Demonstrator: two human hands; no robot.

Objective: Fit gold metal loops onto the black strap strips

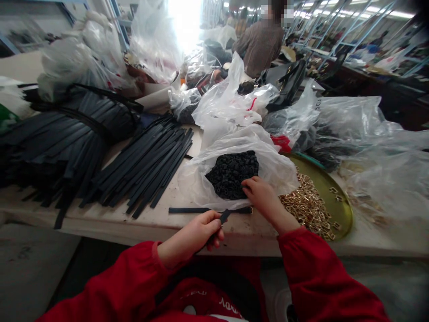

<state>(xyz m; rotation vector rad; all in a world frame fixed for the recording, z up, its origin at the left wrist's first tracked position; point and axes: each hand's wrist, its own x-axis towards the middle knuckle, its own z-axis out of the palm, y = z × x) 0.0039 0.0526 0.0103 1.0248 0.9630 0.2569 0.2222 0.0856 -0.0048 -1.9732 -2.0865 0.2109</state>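
Note:
My left hand (208, 226) is closed around a black strap (225, 216), whose end sticks up past the thumb. At the edge of an opened clear plastic bag (201, 154), my right hand (259, 193) has its fingers drawn together on a heap of small black loops (231, 174). Whether a loop is between those fingertips cannot be made out. Another black strap (187, 210) lies flat along the table's front, just beyond my left hand, with a bit of gold metal at its right end. To the right of my right hand, gold buckles (310, 205) fill part of a round tray (346, 214).
Loose black straps (147, 165) lie fanned on the table (140, 228) at left, beside a large tied bundle of straps (67, 138). Plastic bags (231, 103) crowd the back, with more bags (348, 116) at right. Farther off, a person (263, 44) faces away.

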